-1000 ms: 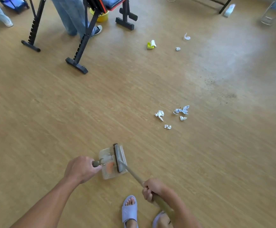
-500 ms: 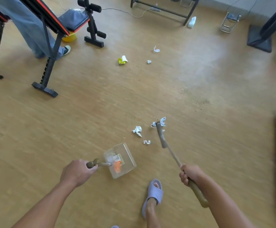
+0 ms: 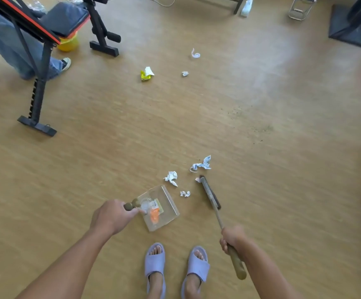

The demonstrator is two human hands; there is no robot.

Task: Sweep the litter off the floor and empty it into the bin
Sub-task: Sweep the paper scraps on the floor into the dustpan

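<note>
Wide wooden floor (image 3: 110, 147) all around. Black exercise bench (image 3: 46, 29) with red trim far off to the upper left of the dustpan, a yellow tub (image 3: 68, 43) tucked under it and a leg in blue jeans (image 3: 9, 44) behind its frame. Two purple slippers (image 3: 154, 261) just below the dustpan. Left hand (image 3: 112, 216) closed tight around the dustpan's brown handle. Right hand (image 3: 232, 237) closed tight around the brush's wooden stick, down to the right of the dustpan. Clear dustpan (image 3: 164, 209) low over the floor, with an orange scrap (image 3: 154, 214) and other bits inside; cannot tell if touching the floor. Long brush (image 3: 210, 193) to the right of the dustpan, its dark bristle head down at the floor. Three white paper scraps between brush head and dustpan: a long twisted one (image 3: 201, 165) farthest up, a crumpled one (image 3: 171, 177) just above the dustpan's front edge, a tiny one (image 3: 185, 193) just to its right. Yellow wrapper (image 3: 146, 74) and two more small white bits (image 3: 185, 73) well above the dustpan.
</note>
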